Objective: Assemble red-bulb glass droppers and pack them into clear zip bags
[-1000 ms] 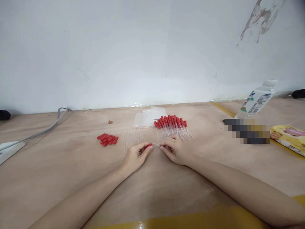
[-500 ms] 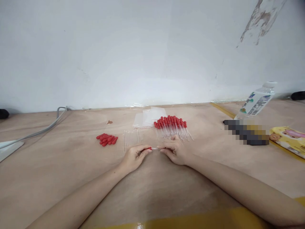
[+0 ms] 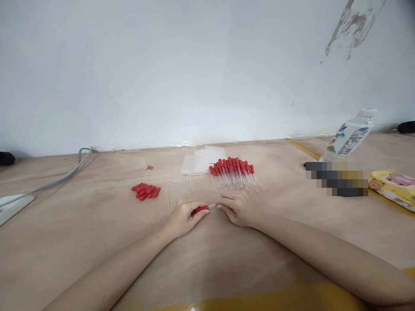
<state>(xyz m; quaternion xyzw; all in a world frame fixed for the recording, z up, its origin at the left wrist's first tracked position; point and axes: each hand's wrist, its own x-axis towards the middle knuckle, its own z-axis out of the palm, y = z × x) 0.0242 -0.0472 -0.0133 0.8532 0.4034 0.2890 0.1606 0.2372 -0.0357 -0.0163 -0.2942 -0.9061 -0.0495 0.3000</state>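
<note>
Between thumb and fingers, my left hand (image 3: pixel 186 219) grips a red rubber bulb (image 3: pixel 201 209). From the bulb's right end a clear glass tube (image 3: pixel 212 206) runs into the pinch of my right hand (image 3: pixel 236 209). The tube's far part is hidden by the right fingers. Just beyond my left hand lies a row of clear thin tubes (image 3: pixel 179 190). To its left is a small heap of loose red bulbs (image 3: pixel 145 191). Behind my right hand, several droppers with red bulbs (image 3: pixel 236 170) lie bunched together, bulbs pointing away from me.
White paper sheets (image 3: pixel 204 160) lie behind the droppers. A clear labelled bottle (image 3: pixel 352 137) leans at the right, near a blurred-out dark item (image 3: pixel 337 179) and a yellow packet (image 3: pixel 392 189). A grey cable (image 3: pixel 65 175) crosses the far left. The wall borders the table's back.
Both hands have dropped slightly toward me. More of the red bulb shows in my left hand, and my right fingers have curled in closer. The heaps lie as before.
</note>
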